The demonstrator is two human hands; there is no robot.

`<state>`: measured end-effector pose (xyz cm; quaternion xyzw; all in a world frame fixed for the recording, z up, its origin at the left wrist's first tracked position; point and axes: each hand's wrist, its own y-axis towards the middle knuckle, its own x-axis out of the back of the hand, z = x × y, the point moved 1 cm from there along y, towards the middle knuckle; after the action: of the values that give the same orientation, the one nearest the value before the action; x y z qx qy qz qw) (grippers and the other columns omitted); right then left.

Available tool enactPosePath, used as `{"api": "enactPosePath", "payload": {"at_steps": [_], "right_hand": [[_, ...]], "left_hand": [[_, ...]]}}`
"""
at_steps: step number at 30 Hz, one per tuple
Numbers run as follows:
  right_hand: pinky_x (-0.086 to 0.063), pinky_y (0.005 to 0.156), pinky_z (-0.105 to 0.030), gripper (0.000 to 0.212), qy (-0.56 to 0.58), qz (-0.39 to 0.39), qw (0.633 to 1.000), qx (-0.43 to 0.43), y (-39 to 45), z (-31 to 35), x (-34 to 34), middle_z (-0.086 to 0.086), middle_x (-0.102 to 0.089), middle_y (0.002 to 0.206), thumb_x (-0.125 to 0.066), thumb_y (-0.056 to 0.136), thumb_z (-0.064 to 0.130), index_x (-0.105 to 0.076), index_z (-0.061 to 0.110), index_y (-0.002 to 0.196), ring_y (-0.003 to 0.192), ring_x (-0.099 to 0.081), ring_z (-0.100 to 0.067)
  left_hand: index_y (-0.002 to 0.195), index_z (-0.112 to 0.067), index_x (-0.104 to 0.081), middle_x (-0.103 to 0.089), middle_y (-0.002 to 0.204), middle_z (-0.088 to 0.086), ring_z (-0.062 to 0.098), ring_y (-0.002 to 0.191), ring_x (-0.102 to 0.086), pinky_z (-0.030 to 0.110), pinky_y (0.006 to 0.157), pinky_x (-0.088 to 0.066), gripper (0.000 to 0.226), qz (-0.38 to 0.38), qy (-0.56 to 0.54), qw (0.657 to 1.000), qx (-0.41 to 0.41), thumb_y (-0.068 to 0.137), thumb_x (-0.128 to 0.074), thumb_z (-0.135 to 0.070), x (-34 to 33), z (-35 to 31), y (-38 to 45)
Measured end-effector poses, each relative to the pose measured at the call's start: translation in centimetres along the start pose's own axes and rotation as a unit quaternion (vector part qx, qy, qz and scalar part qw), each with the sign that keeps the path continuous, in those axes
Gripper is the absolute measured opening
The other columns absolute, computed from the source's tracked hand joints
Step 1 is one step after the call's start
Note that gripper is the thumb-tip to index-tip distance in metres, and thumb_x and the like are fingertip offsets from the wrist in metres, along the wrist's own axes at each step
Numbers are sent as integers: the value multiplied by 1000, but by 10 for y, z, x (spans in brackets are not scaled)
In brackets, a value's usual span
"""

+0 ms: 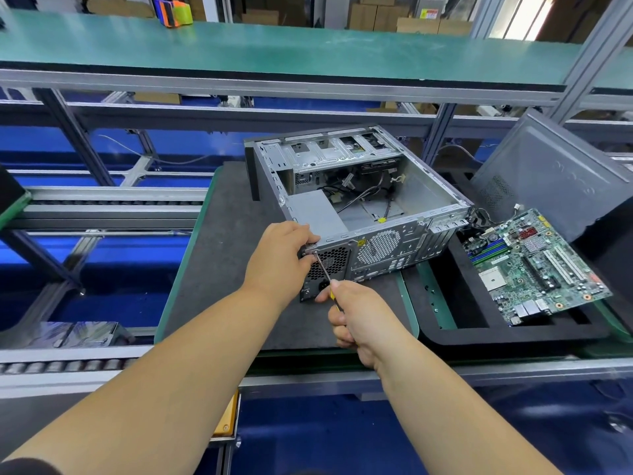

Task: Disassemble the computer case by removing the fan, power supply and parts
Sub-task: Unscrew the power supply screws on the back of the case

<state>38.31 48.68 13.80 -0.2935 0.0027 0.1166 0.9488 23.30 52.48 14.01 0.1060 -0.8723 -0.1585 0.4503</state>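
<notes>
Green shelving and aluminium framing run across the back of this workshop, with cardboard boxes stacked behind and roller tracks off to one side, and in front sits a dark padded worktop (219,255) carrying the computer case (359,197). It lies on its side with the open face up, rear panel toward the person. A good part of the job looks done: the circuit board (534,269) is already out and rests tilted in a black foam tray (455,323) just right of the case, and a dark side panel (548,176) leans behind that tray. Inside the case I can see loose black cables (370,193) and an empty floor where the board would have sat. The power supply (318,214) is still in its corner at the rear, near the person's left. The left hand (281,258) is curled over that rear corner, gripping the case edge to steady it. The right hand (359,317) is closed round the yellow and black handle of a screwdriver (325,272), whose tip meets the rear panel at the upper corner beside the power supply's vent grille. My guess is that a mounting screw is being worked there, so the power supply remains to come out; whether a fan is still behind the round grille I cannot tell.
</notes>
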Motion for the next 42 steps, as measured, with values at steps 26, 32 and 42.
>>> {"api": "enactPosePath", "payload": {"at_steps": [26, 32, 42], "right_hand": [[-21, 51, -29, 37, -227, -68, 970, 57, -6, 8, -7, -1, -38, 63, -34, 107, 33, -50, 14, 80, 52, -29, -14], [-25, 49, -31, 29, -429, -136, 882, 142, -5, 0, -4, 2, -47, 72, -32, 107, 36, -43, 16, 89, 62, -43, -17], [-35, 60, -33, 27, -509, -167, 828, 168, -7, 6, -7, -5, -63, 94, -38, 104, 39, -49, 15, 100, 77, -52, -25]], "left_hand": [[114, -16, -70, -62, 123, -1, 17, 122, -45, 17, 97, -28, 33, -4, -5, 1000, 2, 82, -74, -10, 0, -1, 0], [114, -16, -70, -61, 124, 0, 18, 123, -45, 18, 96, -28, 32, -2, -5, 1000, 2, 83, -74, -9, 0, -1, 0], [113, -12, -71, -62, 120, 2, 21, 120, -47, 15, 95, -26, 31, -7, 3, 1000, 4, 82, -74, -8, 2, 0, 1]]}}
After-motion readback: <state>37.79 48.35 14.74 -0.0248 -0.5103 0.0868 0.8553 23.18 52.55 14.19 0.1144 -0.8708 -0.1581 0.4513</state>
